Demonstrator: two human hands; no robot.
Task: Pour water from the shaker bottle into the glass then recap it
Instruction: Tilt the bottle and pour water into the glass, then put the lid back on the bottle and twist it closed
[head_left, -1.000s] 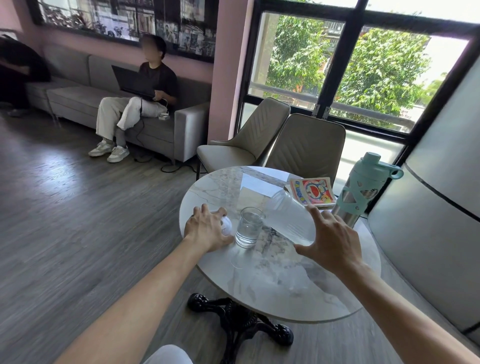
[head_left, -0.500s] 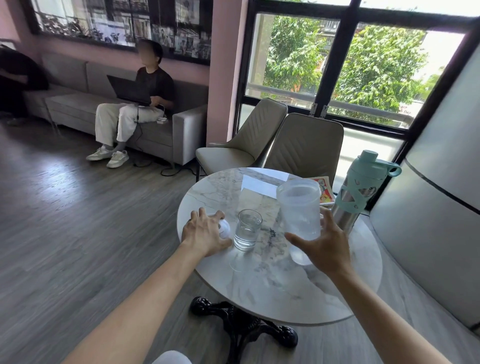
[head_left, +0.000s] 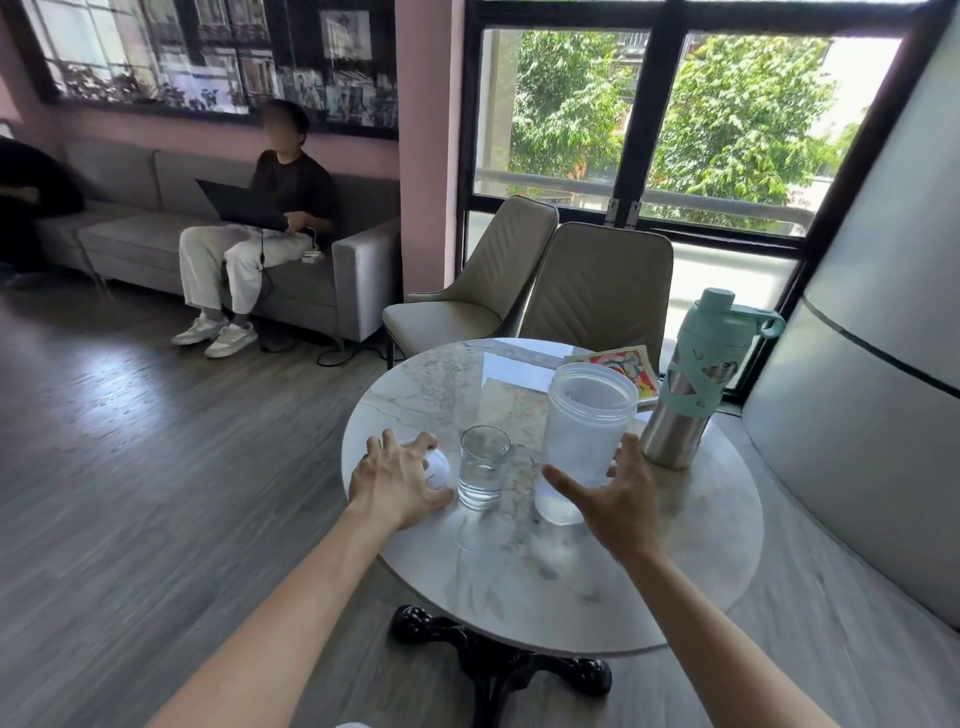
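Observation:
The clear plastic shaker bottle stands upright and uncapped on the round marble table. My right hand is spread around its lower part, thumb in front and fingers to the right, without a firm grip. Just left of the bottle, the small glass holds water in its lower half. The bottle's white cap lies on the table left of the glass, and my left hand rests over it with the fingers curled around it.
A steel bottle with a teal sleeve and lid stands close behind my right hand. A colourful book and a white paper lie at the far edge. Two beige chairs stand behind the table. A person sits on the sofa.
The shaker bottle went from tilted over the glass to upright on the table. My right hand loosened and slid down it. My left hand stayed on the cap.

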